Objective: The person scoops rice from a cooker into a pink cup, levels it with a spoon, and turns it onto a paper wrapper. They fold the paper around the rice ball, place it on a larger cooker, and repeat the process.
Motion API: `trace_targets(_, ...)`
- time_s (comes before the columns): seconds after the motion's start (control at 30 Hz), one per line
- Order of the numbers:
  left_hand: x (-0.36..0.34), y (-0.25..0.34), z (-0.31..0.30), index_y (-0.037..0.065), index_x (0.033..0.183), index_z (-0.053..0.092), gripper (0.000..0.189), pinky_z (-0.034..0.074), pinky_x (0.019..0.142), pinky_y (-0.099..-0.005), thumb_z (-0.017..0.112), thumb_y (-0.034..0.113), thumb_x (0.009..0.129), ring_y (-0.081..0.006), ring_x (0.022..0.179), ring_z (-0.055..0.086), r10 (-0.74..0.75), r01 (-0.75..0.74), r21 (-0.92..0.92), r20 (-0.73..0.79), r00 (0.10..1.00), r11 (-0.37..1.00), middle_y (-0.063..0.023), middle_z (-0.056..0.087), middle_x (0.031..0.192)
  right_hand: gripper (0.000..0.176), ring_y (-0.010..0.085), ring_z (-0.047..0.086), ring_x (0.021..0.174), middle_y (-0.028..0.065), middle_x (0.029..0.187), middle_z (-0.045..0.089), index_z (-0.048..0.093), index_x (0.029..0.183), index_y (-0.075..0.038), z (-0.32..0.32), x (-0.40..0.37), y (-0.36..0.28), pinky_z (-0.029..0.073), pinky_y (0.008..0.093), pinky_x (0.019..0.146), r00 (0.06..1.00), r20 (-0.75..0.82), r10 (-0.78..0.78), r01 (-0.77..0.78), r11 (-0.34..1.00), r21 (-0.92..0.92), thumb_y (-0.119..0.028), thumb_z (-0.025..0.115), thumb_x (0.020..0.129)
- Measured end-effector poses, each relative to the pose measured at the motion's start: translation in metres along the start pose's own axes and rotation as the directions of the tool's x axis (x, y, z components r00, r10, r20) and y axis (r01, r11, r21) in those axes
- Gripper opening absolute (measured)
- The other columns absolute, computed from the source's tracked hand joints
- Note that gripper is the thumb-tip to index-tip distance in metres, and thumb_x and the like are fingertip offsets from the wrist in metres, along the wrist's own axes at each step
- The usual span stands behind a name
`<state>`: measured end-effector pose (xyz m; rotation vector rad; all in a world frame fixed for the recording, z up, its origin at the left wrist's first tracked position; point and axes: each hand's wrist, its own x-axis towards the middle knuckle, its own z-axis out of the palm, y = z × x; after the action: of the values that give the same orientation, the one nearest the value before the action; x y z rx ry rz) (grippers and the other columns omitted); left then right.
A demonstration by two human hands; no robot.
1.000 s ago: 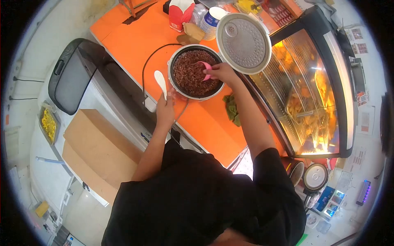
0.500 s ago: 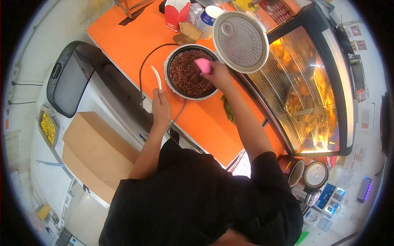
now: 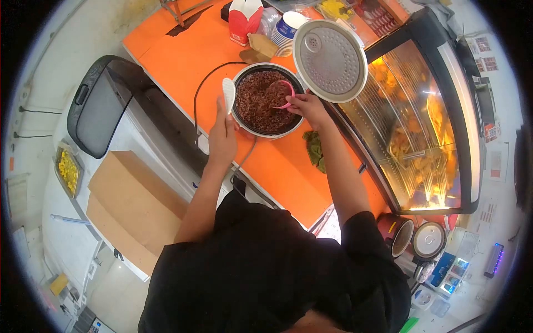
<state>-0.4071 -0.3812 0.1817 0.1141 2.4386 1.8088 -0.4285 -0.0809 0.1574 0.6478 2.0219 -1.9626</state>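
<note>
A round cooker pot (image 3: 248, 123) with its lid (image 3: 328, 61) raised stands on the orange counter. Dark reddish-brown grains (image 3: 252, 100), which look like cooked rice, fill it. My right hand (image 3: 308, 110) grips the edge of a small pink bowl (image 3: 292, 89), which rests in the grains on the pot's right side and has some of them inside. At the pot's left rim, my left hand (image 3: 222, 136) is closed around a white paddle (image 3: 228, 93), its broad end pointing up.
Behind the pot are a red-and-white carton (image 3: 245, 23), stacked paper cups (image 3: 285, 34) and a brown paper piece (image 3: 261, 49). A lit glass food cabinet (image 3: 416, 127) borders the right. Green leafy material (image 3: 314, 150) lies near my right forearm. A cardboard box (image 3: 133, 200) is at left.
The pink bowl has turned and now sits opening-up in the grains. The paddle has rotated so its broad face shows, and my left hand is closer to the pot's rim.
</note>
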Motion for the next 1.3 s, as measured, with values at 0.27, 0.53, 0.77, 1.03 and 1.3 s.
trace_targets(0.27,0.040,0.034,0.021,0.020,0.158,0.039,0.050,0.052,0.091,-0.0512,0.040,0.028,0.109,-0.0448,0.105,0.067,0.212,-0.277,0.217,0.278,0.937,0.936,-0.0277,0.068,0.120,0.054,0.0274,0.065,0.121,0.0163,0.138,0.059,0.041,0.148,0.000,0.013,-0.043,0.000,0.055,0.0399,0.107,0.952,0.216,-0.217,0.032,0.771,0.636,-0.003,0.062,0.099)
trace_targets(0.53,0.028,0.074,0.040,0.013,0.154,0.043,0.050,0.053,0.076,-0.0537,0.046,0.024,0.105,-0.0426,0.082,0.069,0.202,-0.355,0.424,0.363,0.910,0.833,-0.0222,0.071,0.090,0.067,0.0276,0.058,0.130,0.0125,0.146,0.054,0.038,0.152,-0.009,0.025,-0.044,0.011,0.050,0.0434,0.111,0.893,0.256,-0.370,0.050,0.646,0.762,0.002,0.066,0.092)
trace_targets(0.77,0.018,0.078,0.049,0.002,0.154,0.041,0.055,0.054,0.067,-0.0510,0.049,0.020,0.103,-0.0388,0.075,0.070,0.248,-0.463,0.503,0.437,0.865,0.729,-0.0194,0.069,0.080,0.057,0.0245,0.058,0.127,0.0085,0.143,0.056,0.040,0.152,-0.013,0.043,-0.043,0.002,0.052,0.0427,0.099,0.830,0.241,-0.503,0.105,0.565,0.818,-0.017,0.062,0.100)
trace_targets(1.03,0.034,0.083,0.041,0.001,0.149,0.047,0.050,0.054,0.077,-0.0534,0.047,0.020,0.103,-0.0415,0.085,0.070,0.093,-0.445,0.484,0.591,0.801,0.753,-0.0241,0.071,0.090,0.055,0.0235,0.060,0.123,0.0079,0.139,0.060,0.049,0.145,-0.012,0.043,-0.035,-0.001,0.051,0.0404,0.100,0.848,0.325,-0.419,-0.036,0.566,0.824,-0.049,0.041,0.105)
trace_targets(1.3,0.059,0.075,0.032,0.011,0.148,0.053,0.045,0.051,0.093,-0.0509,0.046,0.024,0.105,-0.0436,0.105,0.067,0.034,-0.400,0.451,0.628,0.777,0.798,-0.0255,0.070,0.107,0.051,0.0146,0.068,0.071,0.0051,0.097,0.073,0.058,0.127,-0.012,0.044,-0.029,0.003,0.056,0.0250,0.059,0.979,0.116,-0.167,0.020,0.649,0.760,-0.051,0.030,0.109)
